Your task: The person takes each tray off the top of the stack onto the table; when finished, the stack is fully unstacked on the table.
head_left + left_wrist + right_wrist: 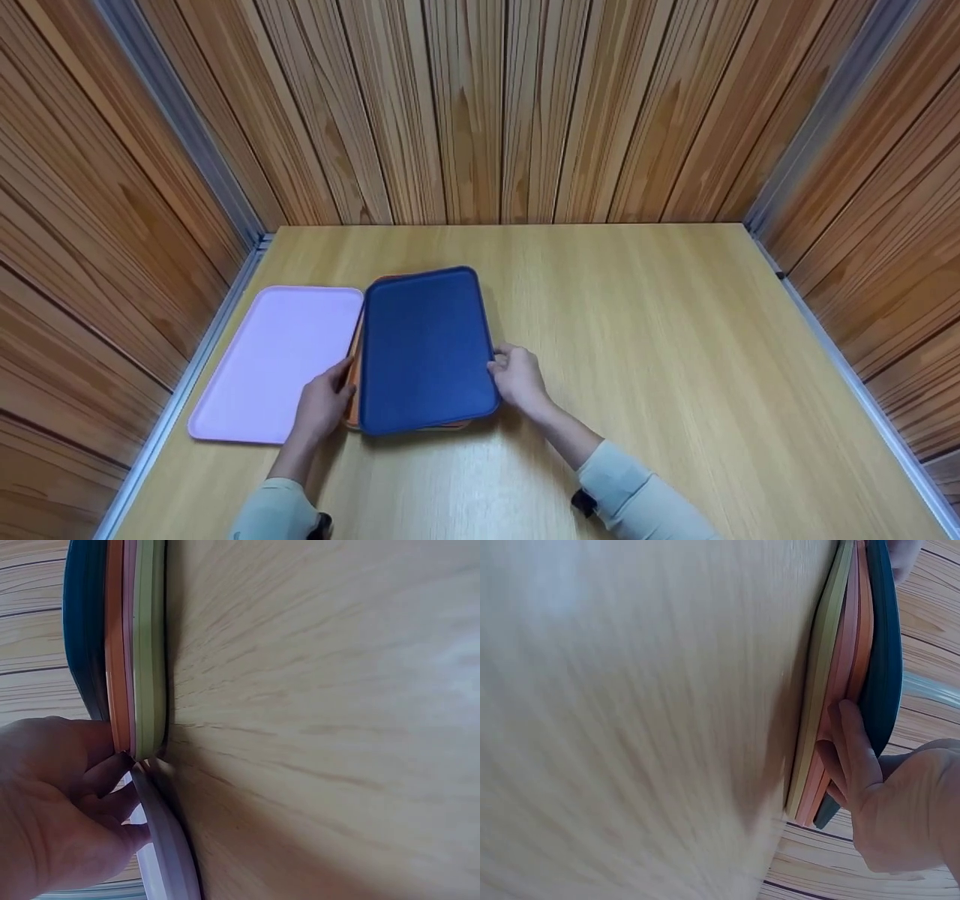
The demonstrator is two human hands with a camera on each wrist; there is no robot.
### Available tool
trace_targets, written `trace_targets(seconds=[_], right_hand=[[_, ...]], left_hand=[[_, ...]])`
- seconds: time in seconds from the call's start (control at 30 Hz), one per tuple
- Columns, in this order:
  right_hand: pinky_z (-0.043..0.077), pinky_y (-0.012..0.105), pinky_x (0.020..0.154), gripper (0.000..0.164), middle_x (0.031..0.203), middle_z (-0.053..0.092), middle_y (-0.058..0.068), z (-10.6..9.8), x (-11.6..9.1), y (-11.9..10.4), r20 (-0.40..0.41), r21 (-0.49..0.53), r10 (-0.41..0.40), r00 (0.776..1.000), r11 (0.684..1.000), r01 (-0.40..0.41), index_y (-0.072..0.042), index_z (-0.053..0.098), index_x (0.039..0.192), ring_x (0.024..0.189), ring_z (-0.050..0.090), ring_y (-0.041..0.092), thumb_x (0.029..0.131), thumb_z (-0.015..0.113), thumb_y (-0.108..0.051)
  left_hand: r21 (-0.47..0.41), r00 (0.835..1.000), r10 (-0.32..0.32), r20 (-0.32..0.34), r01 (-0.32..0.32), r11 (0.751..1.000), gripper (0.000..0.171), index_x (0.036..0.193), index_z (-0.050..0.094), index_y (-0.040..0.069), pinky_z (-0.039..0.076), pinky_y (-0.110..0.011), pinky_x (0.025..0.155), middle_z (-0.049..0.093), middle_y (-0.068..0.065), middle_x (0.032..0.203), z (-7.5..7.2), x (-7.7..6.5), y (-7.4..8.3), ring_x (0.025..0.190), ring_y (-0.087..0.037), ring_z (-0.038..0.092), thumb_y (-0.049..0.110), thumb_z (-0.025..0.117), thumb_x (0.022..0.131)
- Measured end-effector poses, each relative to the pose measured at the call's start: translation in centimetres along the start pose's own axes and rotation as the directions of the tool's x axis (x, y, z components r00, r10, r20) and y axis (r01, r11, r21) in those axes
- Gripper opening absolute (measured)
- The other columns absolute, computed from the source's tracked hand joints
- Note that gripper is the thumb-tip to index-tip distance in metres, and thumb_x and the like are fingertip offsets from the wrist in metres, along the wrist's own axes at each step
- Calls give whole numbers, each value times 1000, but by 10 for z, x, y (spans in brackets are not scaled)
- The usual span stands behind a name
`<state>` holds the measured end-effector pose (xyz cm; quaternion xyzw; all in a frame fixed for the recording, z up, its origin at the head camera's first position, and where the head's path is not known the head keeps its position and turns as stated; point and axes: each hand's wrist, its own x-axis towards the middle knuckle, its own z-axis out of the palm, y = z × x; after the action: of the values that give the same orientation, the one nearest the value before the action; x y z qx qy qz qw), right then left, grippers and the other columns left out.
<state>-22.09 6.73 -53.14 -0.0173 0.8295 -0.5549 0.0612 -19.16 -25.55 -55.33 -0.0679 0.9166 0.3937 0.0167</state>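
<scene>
A navy blue tray (427, 349) lies on top of a stack, turned slightly against the trays below. Beneath it come an orange tray (115, 652), a pink tray (846, 637) and a yellow-green tray (150, 652) at the bottom. My right hand (519, 377) pinches the blue tray's right edge, its fingers beneath the rim and beside the lower trays. At the stack's left side, my left hand (322, 405) touches the orange tray's edge with loosely bent fingers. Its lower fingers reach the rim of a lavender tray (281, 364), which lies flat alongside.
The wooden table (637, 337) extends right of the stack. Wood-plank walls (480, 112) rise at the back and both sides, and metal framing (180, 382) runs along the table's left edge.
</scene>
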Motion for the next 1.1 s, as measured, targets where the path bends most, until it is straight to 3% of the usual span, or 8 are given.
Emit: trace_targets(seconds=[0.2,0.33,0.4,0.5,0.57,0.63,0.87,1.1], right_hand=[[59,36,82,34,115,69,28,-4,-2,5,-13,90,24,1000,996,-23,16,57,130,104,70,34,97,56,7],[59,36,82,35,115,68,30,-8,-2,10,-50,135,21,998,991,-14,18,56,130,105,70,35,97,55,9],[59,36,83,34,116,68,30,-11,-2,13,-73,146,19,997,989,-8,18,57,129,106,69,35,96,55,10],[60,35,80,34,116,68,30,-16,-2,18,-94,177,35,995,984,-18,18,57,129,102,71,34,96,55,10],[60,35,78,34,115,68,30,-19,-3,21,-100,207,52,994,978,-31,18,57,130,98,71,32,96,54,10],[60,35,76,36,116,68,31,-23,-3,23,-98,242,63,993,970,-38,18,56,131,96,72,32,96,53,10],[60,34,76,37,118,66,31,-34,-6,30,-98,295,98,990,953,-65,17,54,134,94,72,28,97,54,10],[59,35,83,37,125,61,35,-45,-10,36,-103,315,127,987,945,-89,18,52,134,103,69,31,98,54,8]], left_hand=[[-46,1000,-12,5,12,999,52,150,48,4,44,-29,51,62,-22,122,1,-1,2,59,-18,56,3,60,99],[-70,1000,-20,20,22,997,53,151,46,5,44,-27,50,59,-22,133,1,-1,3,59,-16,54,3,58,100],[-69,999,-28,32,31,997,54,153,44,5,47,-31,53,56,-22,140,1,-1,4,64,-21,56,4,57,101],[-42,999,-35,39,37,998,54,153,43,5,56,-41,81,49,-23,149,0,-1,4,97,-29,64,4,57,101],[-32,998,-37,45,38,999,55,154,41,5,49,-51,100,45,-23,152,0,-1,3,121,-35,58,5,56,101],[-26,998,-32,45,33,999,55,154,41,5,38,-54,111,42,-24,153,0,-1,3,136,-36,47,5,56,101],[-44,999,-9,41,11,999,54,154,41,4,39,-54,110,42,-24,153,0,-1,1,134,-37,48,4,56,101],[-8,999,34,1,-34,999,53,151,45,2,34,-56,112,47,-26,148,1,-1,-2,139,-42,42,4,58,99]])
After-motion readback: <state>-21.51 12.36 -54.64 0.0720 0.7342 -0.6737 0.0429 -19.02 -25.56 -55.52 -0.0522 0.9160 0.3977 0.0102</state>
